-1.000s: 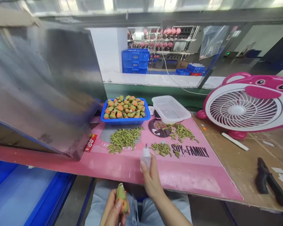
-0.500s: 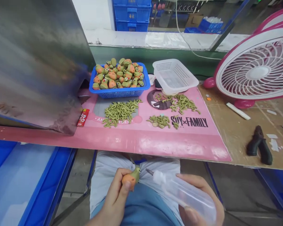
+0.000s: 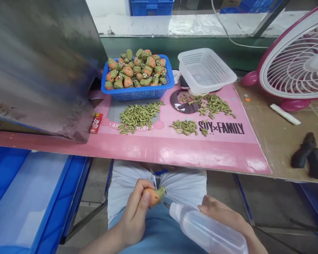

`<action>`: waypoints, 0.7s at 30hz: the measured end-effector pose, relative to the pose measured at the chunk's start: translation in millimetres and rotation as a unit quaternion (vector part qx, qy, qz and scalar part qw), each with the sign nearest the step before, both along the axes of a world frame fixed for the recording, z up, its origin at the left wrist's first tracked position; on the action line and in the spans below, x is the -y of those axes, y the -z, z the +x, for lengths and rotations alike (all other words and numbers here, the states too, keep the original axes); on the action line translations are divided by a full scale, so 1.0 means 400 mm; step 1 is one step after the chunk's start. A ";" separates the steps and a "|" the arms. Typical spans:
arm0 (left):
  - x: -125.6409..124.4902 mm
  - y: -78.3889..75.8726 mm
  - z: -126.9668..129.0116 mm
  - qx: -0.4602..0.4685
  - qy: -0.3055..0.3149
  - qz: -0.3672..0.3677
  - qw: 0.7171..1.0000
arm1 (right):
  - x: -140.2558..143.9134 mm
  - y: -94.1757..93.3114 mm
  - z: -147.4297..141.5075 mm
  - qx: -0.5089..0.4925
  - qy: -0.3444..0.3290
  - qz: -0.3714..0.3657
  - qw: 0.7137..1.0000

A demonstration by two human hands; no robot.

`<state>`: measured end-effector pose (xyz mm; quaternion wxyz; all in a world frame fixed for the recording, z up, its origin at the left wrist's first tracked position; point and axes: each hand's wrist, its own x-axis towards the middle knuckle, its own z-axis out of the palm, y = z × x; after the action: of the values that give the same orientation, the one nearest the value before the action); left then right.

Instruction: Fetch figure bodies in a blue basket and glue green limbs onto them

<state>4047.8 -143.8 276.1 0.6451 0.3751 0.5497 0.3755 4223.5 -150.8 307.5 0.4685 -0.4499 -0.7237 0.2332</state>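
Between the thumb and fingers of my left hand point(image 3: 137, 211) is a small orange and green toy figure point(image 3: 154, 197), held above my lap. My right hand point(image 3: 228, 218) is wrapped around a clear squeeze bottle point(image 3: 206, 225) with a thin metal nozzle tip. That tip points left and reaches the underside of the figure's green end; whether it touches cannot be made out. On the table beyond lie a pile of small green pieces point(image 3: 140, 116) and smaller groups of green pieces point(image 3: 185, 126) to the right. A blue basket point(image 3: 137, 93) holds many similar figures.
A white plastic basket point(image 3: 205, 70) sits at the back of the pink mat point(image 3: 175, 153). Right of it stand a pink and white fan point(image 3: 302, 63) and black-handled pliers point(image 3: 308, 155). A metal panel point(image 3: 45, 70) rises on the left, near a small red box point(image 3: 96, 123).
The bottle's nozzle has come down and left to the figure's green end. My left hand has turned the figure, its green end now pointing more to the right. The camera view has tilted downward.
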 end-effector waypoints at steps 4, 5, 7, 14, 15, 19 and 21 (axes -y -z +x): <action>0.003 -0.001 0.001 -0.004 -0.007 0.010 1.000 | -0.005 -0.006 -0.010 0.005 0.002 0.013 1.000; 0.003 -0.001 0.000 -0.007 -0.005 0.013 1.000 | -0.008 -0.007 -0.012 0.004 0.002 0.015 1.000; 0.003 0.002 -0.002 -0.013 0.004 0.018 1.000 | -0.011 -0.010 -0.014 0.003 0.005 0.015 1.000; 0.006 0.034 -0.022 -0.027 0.062 0.080 0.995 | -0.014 -0.014 -0.014 0.007 -0.007 0.019 1.000; 0.007 0.036 -0.023 -0.029 0.061 0.083 0.994 | -0.014 -0.013 -0.016 0.002 -0.008 0.022 1.000; 0.011 0.039 -0.024 -0.022 0.064 0.089 0.994 | -0.014 -0.012 -0.020 0.004 -0.014 0.014 1.000; 0.012 0.039 -0.023 -0.021 0.066 0.090 0.994 | -0.013 -0.012 -0.021 0.007 -0.008 0.012 1.000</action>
<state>4038.6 -148.7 260.6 0.6203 0.4745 0.5015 0.3722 4215.0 -145.5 312.5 0.4664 -0.4404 -0.7334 0.2252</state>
